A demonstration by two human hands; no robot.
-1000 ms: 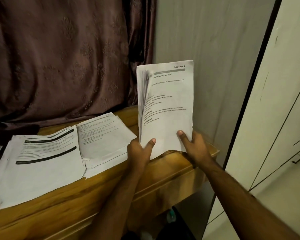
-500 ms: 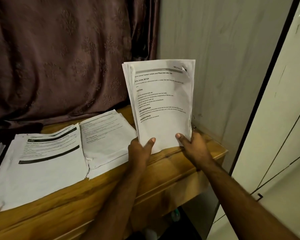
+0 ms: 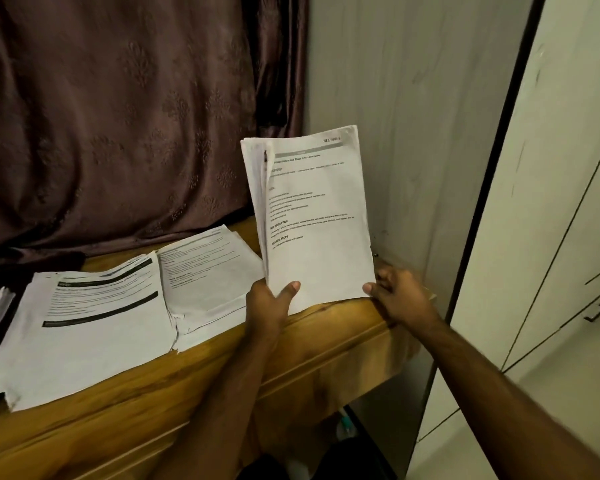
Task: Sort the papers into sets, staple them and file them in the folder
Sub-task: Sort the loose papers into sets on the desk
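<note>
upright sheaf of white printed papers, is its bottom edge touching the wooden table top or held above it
Touching. In the head view the upright sheaf of white printed papers, gripped by the left hand and right hand, meets the wooden table top with no gap.

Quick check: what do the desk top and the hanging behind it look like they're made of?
Desk top: looks like wood with a smooth, slightly glossy finish, showing warm brown grain; it could be veneer. Curtain: dark brown woven fabric with a satin-like sheen, soft folds and a raised floral pattern.
</note>
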